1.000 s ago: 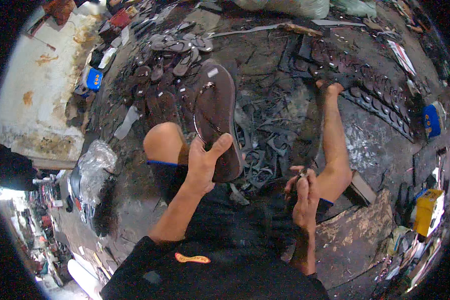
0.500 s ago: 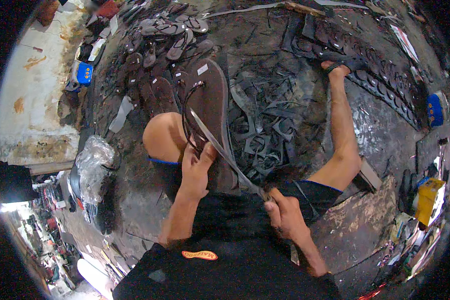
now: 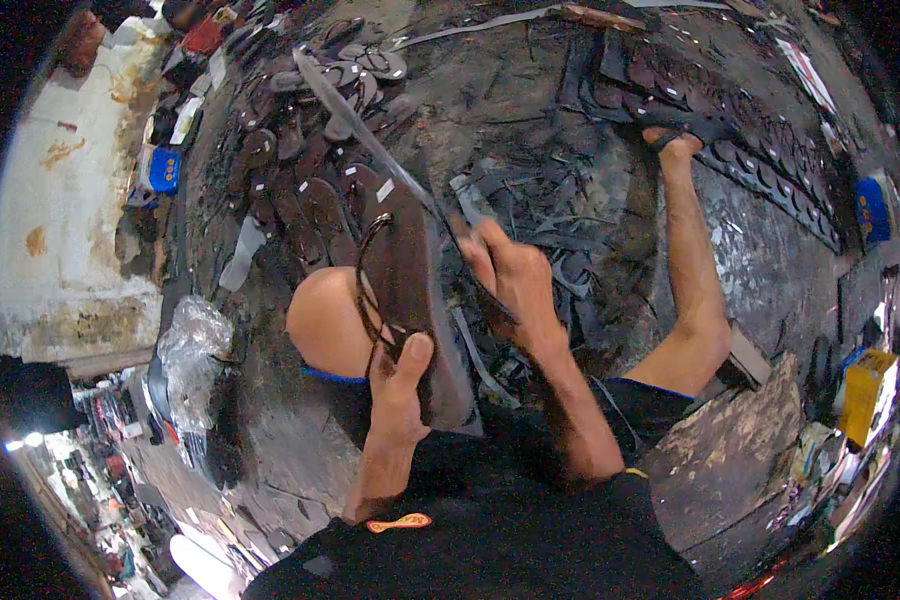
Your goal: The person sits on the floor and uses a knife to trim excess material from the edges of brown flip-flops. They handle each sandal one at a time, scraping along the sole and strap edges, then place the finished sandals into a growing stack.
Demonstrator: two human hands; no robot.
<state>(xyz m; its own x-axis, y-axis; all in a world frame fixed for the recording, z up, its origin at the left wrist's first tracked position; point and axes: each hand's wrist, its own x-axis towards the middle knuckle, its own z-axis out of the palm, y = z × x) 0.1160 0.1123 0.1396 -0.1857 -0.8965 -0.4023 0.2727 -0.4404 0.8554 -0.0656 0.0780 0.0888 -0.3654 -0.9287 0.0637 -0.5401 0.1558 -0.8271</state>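
Observation:
A dark brown flip-flop (image 3: 405, 275) with a glossy dark strap and a small white sticker stands out in front of me. My left hand (image 3: 398, 395) grips it near the heel end, thumb on top of the sole. In my right hand (image 3: 520, 285), the fingers are wrapped round the handle of a long knife (image 3: 355, 125). Its blade crosses the sole's far right edge, the tip pointing to the upper left; whether it touches is hard to tell. A thin grey strip (image 3: 482, 362) shows beside the sole's right edge.
Dark rubber offcuts (image 3: 580, 225) lie heaped on the floor beyond my right hand. Finished-looking flip-flops (image 3: 315, 205) are piled at the far left. Rows of dark soles (image 3: 770, 165) stretch along the right. A crumpled clear plastic bag (image 3: 198, 340) sits at left.
My right hand has swung forward and left, carrying the knife from near my lap to the far edge of the flip-flop. The flip-flop has come slightly nearer to me.

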